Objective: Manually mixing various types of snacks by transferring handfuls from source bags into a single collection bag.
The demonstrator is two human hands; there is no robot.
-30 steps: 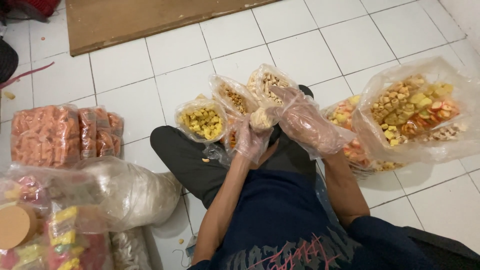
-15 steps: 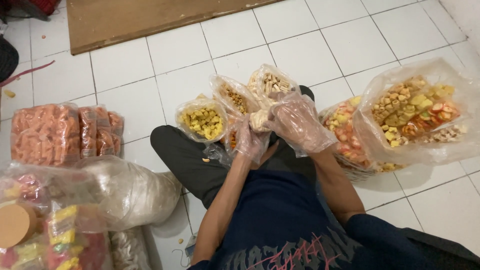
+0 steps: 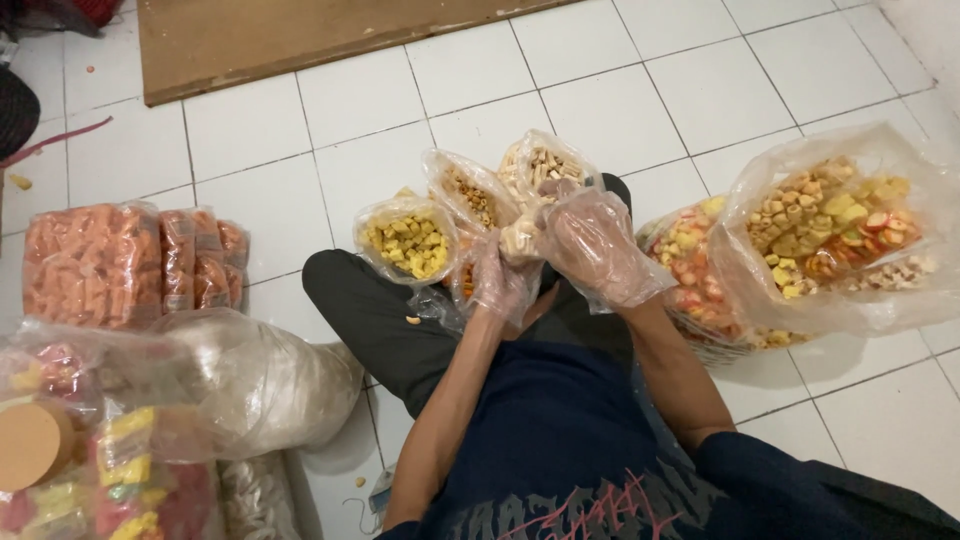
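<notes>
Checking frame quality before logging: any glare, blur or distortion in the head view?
Head view: even, soft light. Mild sheen on the large clear bag and the gloved right hand. Left hand slightly soft. Floor tile lines bow a little toward the edges.

- The small clear bag (image 3: pixel 478 268) is in the left hand. It is soft and see-through, and it hangs open just under the fingers, low by the person's lap. Some orange and pale bits show inside it.
- The pale snack pieces (image 3: pixel 522 240) are a little bunch of light tan chunks. They sit pinched between the two gloved hands, right above the small bag and just in front of the open bags of snacks.
</notes>
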